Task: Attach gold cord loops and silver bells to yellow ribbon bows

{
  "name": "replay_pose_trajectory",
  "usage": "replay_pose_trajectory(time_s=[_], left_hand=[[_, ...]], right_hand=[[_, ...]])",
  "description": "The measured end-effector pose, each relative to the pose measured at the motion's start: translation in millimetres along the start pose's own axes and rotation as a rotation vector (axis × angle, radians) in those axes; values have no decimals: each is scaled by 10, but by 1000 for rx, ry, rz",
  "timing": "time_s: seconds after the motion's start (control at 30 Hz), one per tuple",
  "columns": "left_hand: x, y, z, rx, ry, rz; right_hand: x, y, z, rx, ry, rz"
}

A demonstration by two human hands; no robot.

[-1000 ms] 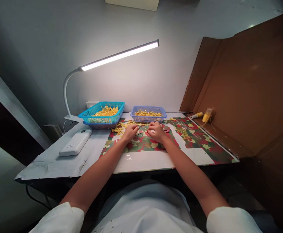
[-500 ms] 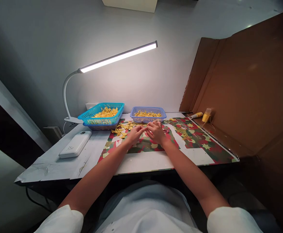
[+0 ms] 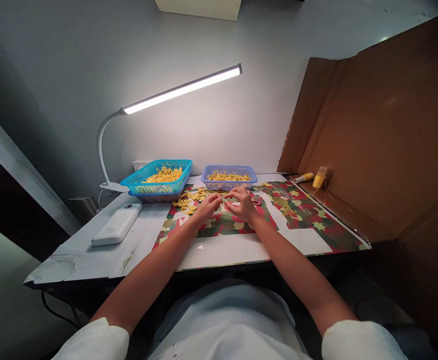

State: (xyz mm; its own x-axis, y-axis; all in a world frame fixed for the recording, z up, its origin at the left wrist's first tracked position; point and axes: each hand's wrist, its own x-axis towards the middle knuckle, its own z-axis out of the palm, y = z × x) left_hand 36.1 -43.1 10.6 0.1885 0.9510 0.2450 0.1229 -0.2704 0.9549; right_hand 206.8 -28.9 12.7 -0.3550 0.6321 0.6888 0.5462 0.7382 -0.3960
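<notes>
Over the camouflage-patterned mat, my left hand (image 3: 208, 207) is closed in a pinch, thumb against the fingers. What it pinches is too small to make out; a thin pale strand seems to run from it toward my right hand (image 3: 242, 206). The right fingers curve in from the other side, a short gap from the left fingertips, bent around something tiny that I cannot name. Loose yellow ribbon-like pieces (image 3: 184, 204) lie beyond and left of my hands. A red loop handle (image 3: 257, 203) pokes out behind my right hand.
A turquoise basket (image 3: 155, 187) of yellow pieces sits stacked at the back left, and a purple basket (image 3: 229, 185) stands behind my hands. Left are a white power bank (image 3: 117, 225) and a lit lamp (image 3: 183, 91). Fine golden strands (image 3: 287, 207) and yellow thread spools (image 3: 320, 177) lie right.
My hands have drawn slightly apart at the fingertips, and the right fingers have opened out a little. The baskets and loose pieces stay where they were.
</notes>
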Motion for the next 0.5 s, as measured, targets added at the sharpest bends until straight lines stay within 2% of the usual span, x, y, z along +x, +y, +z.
replay_pose_trajectory(time_s=[0.3,0.5], left_hand=[[21,-35,-15,174,-2,121],[56,8,51,196,34,169]], right_hand=[[20,16,27,16,1,28],[45,26,24,46,18,46]])
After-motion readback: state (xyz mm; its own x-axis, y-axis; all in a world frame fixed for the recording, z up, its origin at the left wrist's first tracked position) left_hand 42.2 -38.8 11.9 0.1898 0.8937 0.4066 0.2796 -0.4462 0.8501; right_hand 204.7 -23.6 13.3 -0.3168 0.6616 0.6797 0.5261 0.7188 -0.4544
